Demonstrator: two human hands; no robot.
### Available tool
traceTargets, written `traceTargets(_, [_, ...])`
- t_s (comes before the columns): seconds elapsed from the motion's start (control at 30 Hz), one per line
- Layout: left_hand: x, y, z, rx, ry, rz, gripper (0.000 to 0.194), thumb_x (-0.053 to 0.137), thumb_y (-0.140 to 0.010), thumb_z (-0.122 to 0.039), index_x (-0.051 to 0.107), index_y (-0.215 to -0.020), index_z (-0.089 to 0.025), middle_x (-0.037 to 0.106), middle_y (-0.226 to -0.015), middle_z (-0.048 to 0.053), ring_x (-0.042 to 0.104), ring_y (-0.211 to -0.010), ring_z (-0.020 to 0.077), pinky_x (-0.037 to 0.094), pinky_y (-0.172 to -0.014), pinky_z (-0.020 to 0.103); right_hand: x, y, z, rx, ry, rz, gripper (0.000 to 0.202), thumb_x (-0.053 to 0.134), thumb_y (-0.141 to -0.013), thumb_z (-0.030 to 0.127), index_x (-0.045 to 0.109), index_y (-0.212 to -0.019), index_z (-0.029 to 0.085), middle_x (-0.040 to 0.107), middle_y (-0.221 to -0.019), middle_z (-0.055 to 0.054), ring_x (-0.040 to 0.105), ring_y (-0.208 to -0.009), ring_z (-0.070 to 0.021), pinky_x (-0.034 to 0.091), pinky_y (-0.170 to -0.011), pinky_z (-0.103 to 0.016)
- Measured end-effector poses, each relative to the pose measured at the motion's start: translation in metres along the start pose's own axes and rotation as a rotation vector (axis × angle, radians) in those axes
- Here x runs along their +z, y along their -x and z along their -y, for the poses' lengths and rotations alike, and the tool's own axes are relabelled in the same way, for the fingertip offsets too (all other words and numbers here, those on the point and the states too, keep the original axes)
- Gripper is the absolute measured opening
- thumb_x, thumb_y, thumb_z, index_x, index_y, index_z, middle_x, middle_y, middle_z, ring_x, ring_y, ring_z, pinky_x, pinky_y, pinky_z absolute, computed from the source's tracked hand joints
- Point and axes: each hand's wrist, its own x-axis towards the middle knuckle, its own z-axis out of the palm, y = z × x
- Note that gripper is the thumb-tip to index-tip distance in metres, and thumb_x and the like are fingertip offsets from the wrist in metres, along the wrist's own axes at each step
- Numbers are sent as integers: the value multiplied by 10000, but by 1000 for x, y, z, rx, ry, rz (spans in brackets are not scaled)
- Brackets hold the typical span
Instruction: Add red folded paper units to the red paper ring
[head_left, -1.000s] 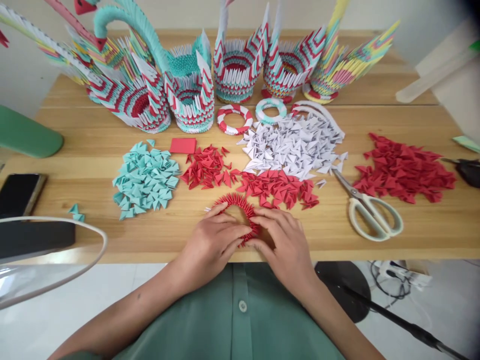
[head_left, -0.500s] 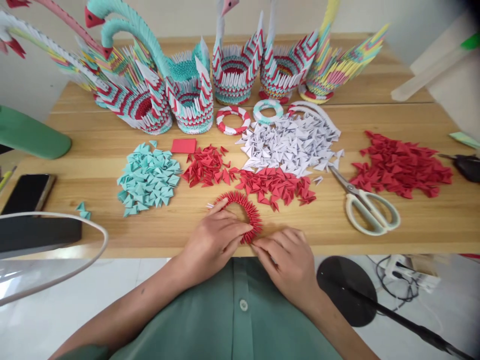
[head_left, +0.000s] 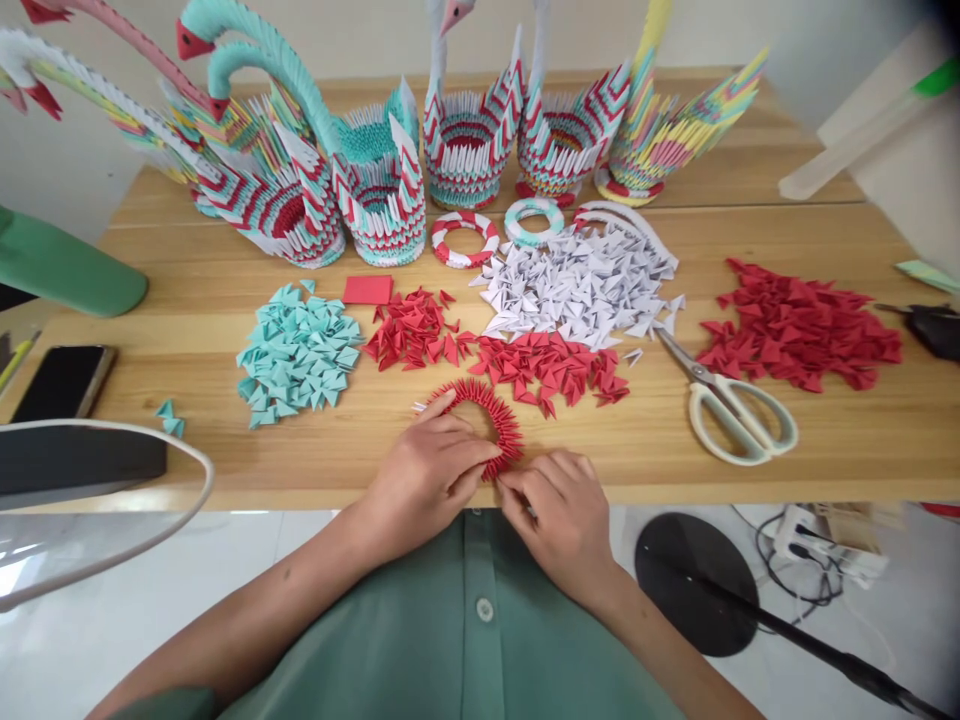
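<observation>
A spiky red ring of folded paper pieces point(head_left: 504, 418) rests at the table's near edge, with a bit of white at its left end. My left hand point(head_left: 431, 462) is closed on the ring's left and lower side, its fingers and thumb gripping the paper. At the ring's lower right, my right hand point(head_left: 559, 510) has its fingertips pinched together against the ring's edge; whatever small thing is between them is hidden. Just beyond the ring lie loose red folded pieces point(head_left: 551, 368), with a second small red pile point(head_left: 409, 330) to their left.
Turquoise pieces point(head_left: 296, 355) lie left, white pieces point(head_left: 577, 285) behind, and a large red pile point(head_left: 806, 325) right. Scissors point(head_left: 739, 415) lie right of my hands. Paper swans point(head_left: 379, 210) line the back. A phone point(head_left: 64, 383) and green bottle point(head_left: 71, 268) are at left.
My right hand has shifted slightly left and its fingers have drawn in closer to the ring's lower edge. My left hand keeps its hold; the view has moved a little.
</observation>
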Motion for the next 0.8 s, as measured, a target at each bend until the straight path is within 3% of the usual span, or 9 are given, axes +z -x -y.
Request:
traceTargets(0.17, [-1, -1, 1, 19, 24, 38, 210, 521, -892, -50, 689, -939, -166, 732, -836, 25, 665, -807, 147, 354, -1144, 524, 0, 0, 2, 38, -36, 10, 225, 560, -940, 160, 616, -727, 202, 556, -630, 12, 469, -662, -153, 310, -673, -325])
traceTargets(0.33, [-7, -2, 5, 70, 3, 66, 273, 503, -851, -8, 682, -984, -165, 733, -870, 34, 665, -843, 162, 319, -1167, 540, -20, -4, -8, 49, -106, 29, 130, 602, -946, 249, 664, -840, 207, 629, -695, 3, 544, -698, -155, 349, -706, -325])
traceTargets(0.47, [-15, -4, 6, 68, -1, 110, 292, 483, -861, -16, 690, -998, -170, 728, -890, 47, 665, -864, 174, 351, -1144, 540, -33, -10, -28, 134, 22, -94, 96, 598, -944, 212, 642, -859, 199, 649, -716, -4, 563, -693, -160, 366, -714, -335])
traceTargets(0.6, [-19, -2, 4, 55, 22, 156, 341, 470, -850, -2, 686, -1040, -185, 730, -979, 49, 656, -952, 182, 299, -1171, 538, -25, -24, -39, 163, 219, -59, 131, 601, -949, 282, 646, -1037, 196, 702, -894, -58, 600, -827, -214, 385, -734, -351])
traceTargets(0.7, [-19, 2, 2, 64, 26, 108, 320, 484, -877, -22, 669, -1071, -197, 727, -1070, 46, 637, -1028, 185, 259, -1189, 513, -16, -31, -40, 177, 275, -37, 169, 599, -947, 326, 650, -1026, 185, 683, -874, -68, 595, -807, -222, 412, -710, -346])
traceTargets(0.8, [-21, 4, -1, 64, 26, 26, 270, 503, -913, -53, 664, -1071, -201, 728, -1092, 35, 626, -1055, 176, 229, -1197, 469, -16, -28, -42, 167, 228, -58, 118, 553, -965, 234, 653, -937, 178, 680, -858, -73, 612, -803, -210, 461, -718, -335])
